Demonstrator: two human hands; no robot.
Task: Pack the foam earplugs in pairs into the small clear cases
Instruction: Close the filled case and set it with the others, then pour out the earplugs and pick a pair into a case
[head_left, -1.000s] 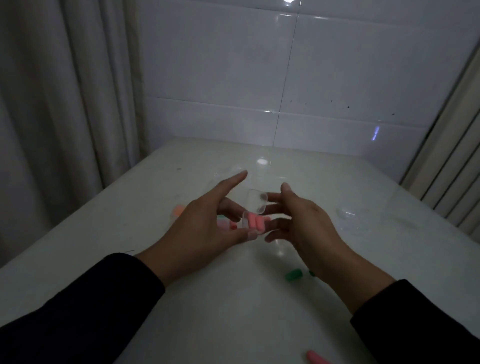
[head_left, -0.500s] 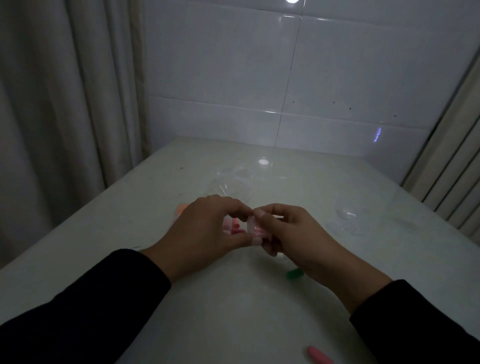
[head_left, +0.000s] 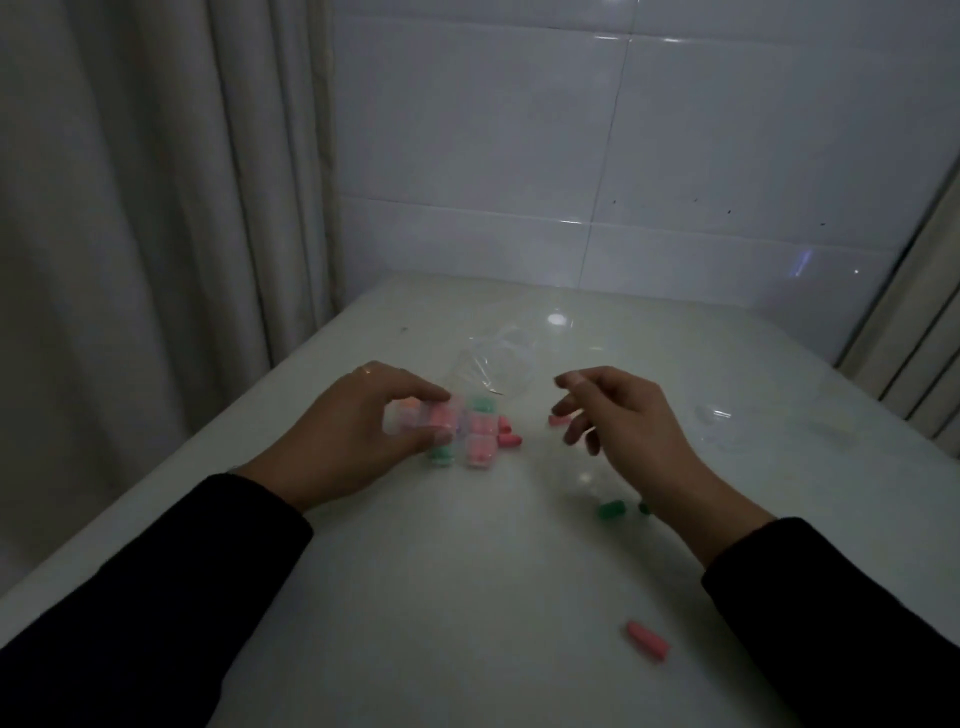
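My left hand (head_left: 349, 434) pinches a small clear case (head_left: 441, 415) with pink earplugs inside, held low over a cluster of filled cases (head_left: 480, 436) on the white table (head_left: 467, 597). The cluster holds pink and green earplugs. My right hand (head_left: 621, 415) hovers to the right with its fingers apart and nothing in it. Loose earplugs lie about: a pink one (head_left: 508, 439) beside the cluster, another pink one (head_left: 557, 420) under my right fingertips, a green one (head_left: 610, 509) near my right wrist, and a pink one (head_left: 648, 640) close to me.
A crumpled clear plastic bag (head_left: 496, 366) lies behind the cases. Further clear pieces (head_left: 714, 418) sit at the right. A curtain hangs along the table's left edge, and a tiled wall stands behind its far edge.
The hands were together closing the case. They have parted: my left hand carried the closed case left and down to the cluster, and my right hand let go and opened.
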